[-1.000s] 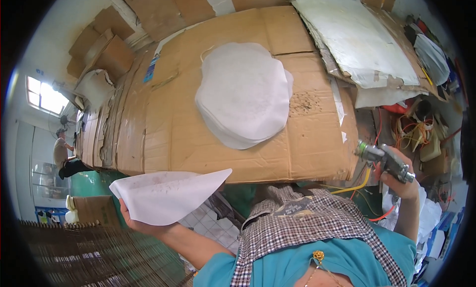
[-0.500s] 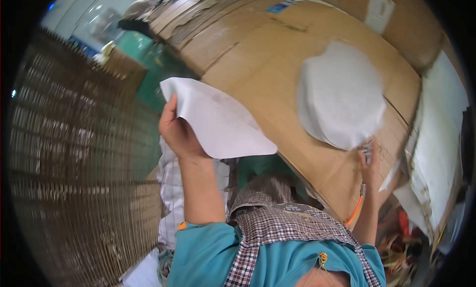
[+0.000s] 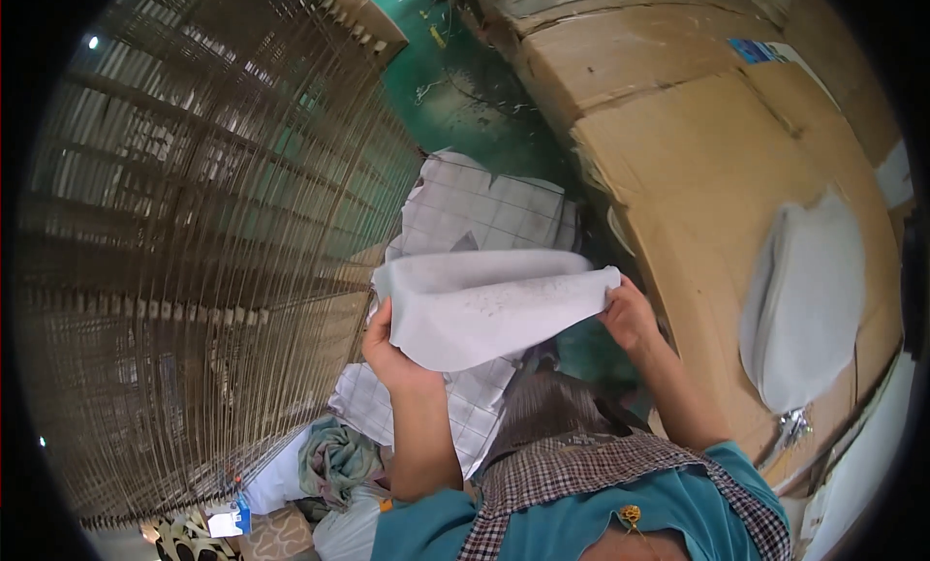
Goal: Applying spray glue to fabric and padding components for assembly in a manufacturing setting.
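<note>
A soft white sheet (image 3: 499, 314), with a dark speckled patch on its face and a fold along its far side, is stretched between both hands. My left hand (image 3: 397, 356) grips its left edge, thumb uppermost. Its right corner is pinched in the fingers of my right hand (image 3: 628, 314). A stack of similar rounded white pieces (image 3: 809, 299) lies on the cardboard-covered table (image 3: 697, 202) to the right. Against the near end of that stack rests a small silvery metal tool (image 3: 792, 425), its exact kind unclear.
A tall rack of thin wires (image 3: 223, 251) fills the left side. Below the held sheet, grid-lined white sheets (image 3: 475, 202) cover something low above the green floor (image 3: 465, 106). Bundled cloth (image 3: 339, 459) lies at the lower left.
My right hand has left the metal tool by the stack and taken the sheet's right corner. The sheet, earlier in my left hand alone, is now spread between both. The view has swung left.
</note>
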Demonstrator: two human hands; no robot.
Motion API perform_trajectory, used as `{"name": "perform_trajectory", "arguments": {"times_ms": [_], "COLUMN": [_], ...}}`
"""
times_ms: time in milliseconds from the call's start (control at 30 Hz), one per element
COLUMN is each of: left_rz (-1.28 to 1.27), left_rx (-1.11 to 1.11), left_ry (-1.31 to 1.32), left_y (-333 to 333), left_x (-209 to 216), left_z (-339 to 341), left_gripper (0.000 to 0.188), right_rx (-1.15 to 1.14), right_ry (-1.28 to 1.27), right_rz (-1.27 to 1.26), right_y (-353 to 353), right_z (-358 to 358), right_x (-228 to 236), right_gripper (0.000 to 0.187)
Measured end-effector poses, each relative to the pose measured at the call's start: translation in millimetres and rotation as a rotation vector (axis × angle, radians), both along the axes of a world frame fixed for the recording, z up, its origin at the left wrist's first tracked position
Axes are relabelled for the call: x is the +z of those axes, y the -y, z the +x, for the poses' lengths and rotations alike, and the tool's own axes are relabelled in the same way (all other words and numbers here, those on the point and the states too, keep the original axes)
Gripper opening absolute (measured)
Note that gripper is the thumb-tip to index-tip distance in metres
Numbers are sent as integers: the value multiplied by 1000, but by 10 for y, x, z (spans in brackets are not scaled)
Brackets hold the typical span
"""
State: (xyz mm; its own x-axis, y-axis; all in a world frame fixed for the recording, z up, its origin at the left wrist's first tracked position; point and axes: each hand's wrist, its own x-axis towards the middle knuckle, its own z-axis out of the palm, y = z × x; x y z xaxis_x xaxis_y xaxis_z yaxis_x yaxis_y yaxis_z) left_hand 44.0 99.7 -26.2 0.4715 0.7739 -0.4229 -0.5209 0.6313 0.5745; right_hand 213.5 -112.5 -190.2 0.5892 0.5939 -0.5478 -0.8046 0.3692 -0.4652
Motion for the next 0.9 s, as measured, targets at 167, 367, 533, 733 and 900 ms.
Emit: {"name": "perform_trajectory", "arguments": {"times_ms": [167,367,533,733,900], "left_rz": [-103,-158,-98,-109,-197], "left_rx": [22,211,136,73,-50], "left_ry": [23,-101,-34,-734,-725], "left_y": [-1592,-3039,-3663,-3441,-2443], "left_x": [-1490,-2431,-2853,-3652,-3856], "left_z": [-17,506,379,-163,-236], "left_gripper": [30,30,34,54,51], "right_rx": [168,177,141,588,680], "right_ry": [17,122,220,323,310], "right_rz": [-221,-305,-151,-468,-415], "right_y": [-1288,-2918,-3569,-3355,-2385], "right_z": [723,1555,1679,1236,711], "right_x": [-693,-1157,-1274,-2200,-1846], "right_gripper": [42,56,53,52,39]}}
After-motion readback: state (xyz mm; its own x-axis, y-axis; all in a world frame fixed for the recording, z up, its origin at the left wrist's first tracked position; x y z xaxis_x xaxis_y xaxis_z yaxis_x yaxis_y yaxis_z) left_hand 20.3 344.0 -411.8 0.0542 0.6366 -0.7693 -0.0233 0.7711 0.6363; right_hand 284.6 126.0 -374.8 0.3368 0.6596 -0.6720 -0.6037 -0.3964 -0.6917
